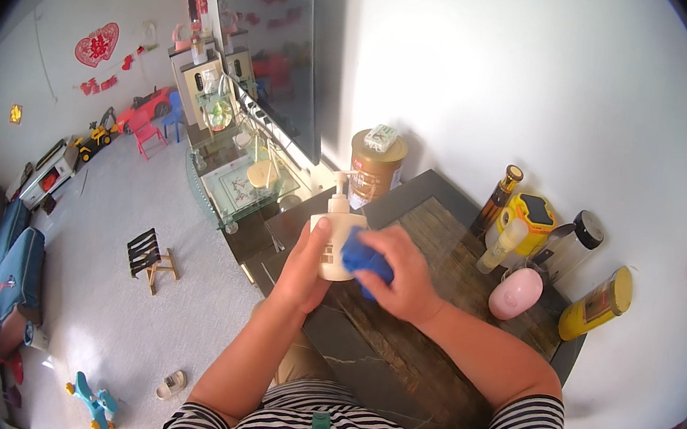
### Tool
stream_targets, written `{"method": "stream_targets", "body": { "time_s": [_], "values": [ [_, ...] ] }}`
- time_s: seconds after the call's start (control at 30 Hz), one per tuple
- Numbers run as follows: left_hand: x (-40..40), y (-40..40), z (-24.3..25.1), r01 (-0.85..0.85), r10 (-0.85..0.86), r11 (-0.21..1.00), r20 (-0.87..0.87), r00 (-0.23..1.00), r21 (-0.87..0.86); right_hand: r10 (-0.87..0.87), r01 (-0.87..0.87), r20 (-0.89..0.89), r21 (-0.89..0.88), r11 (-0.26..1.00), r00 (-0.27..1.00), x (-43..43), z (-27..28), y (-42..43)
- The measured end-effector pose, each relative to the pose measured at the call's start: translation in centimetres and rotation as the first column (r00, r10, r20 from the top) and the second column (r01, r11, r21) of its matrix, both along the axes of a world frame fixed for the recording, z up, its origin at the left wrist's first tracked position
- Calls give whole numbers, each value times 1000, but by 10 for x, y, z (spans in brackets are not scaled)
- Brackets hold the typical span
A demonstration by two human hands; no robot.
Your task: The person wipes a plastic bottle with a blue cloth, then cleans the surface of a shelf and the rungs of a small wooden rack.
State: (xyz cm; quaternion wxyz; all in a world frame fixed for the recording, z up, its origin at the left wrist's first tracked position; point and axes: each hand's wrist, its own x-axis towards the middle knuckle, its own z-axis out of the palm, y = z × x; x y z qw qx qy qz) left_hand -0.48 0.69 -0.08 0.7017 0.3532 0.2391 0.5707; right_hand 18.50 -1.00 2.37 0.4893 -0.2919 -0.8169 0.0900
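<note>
A cream pump bottle [336, 263] with small brown marks is held upright over the near-left part of the dark cabinet top [360, 354]. My left hand [303, 267] grips it from the left side, the thumb lying along its front. In my right hand [403, 271] is a bunched blue cloth [364, 255], pressed against the right side of the bottle. The fingers of that hand look slightly blurred. The pump head [340, 183] points up, in front of a gold tin [377, 161] with a small packet [381, 137] on its lid.
Along the wall stand a brown bottle [498, 196], a yellow container [522, 217], a clear jar [576, 245], a pink rounded object [516, 293] and a yellow canister [596, 304]. A television [273, 50] and a glass shelf [240, 185] are at left. A folding stool [150, 257] stands on the floor.
</note>
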Motion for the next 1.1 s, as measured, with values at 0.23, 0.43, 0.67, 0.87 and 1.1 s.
{"method": "stream_targets", "body": {
  "time_s": [0.23,0.43,0.67,0.87,1.1],
  "values": [
    [2,-4,1,6,-6,1000,-39,999,12,-123,118,-132,-40,992,984,2,-2,1],
    [-1,-1,0,8,-8,1000,9,1000,27,29,-31,24,59,998,999,-3,0,-5],
    [4,-4,2,2,0,1000,-64,998,28,-123,107,-173,-98,989,977,2,-5,4],
    [-4,-1,-4,-8,8,1000,-2,1000,17,36,-42,125,47,998,991,-2,3,-11],
    [5,-7,5,-6,10,999,-104,995,43,-163,85,-266,-282,956,950,3,-8,9]
  ]
}}
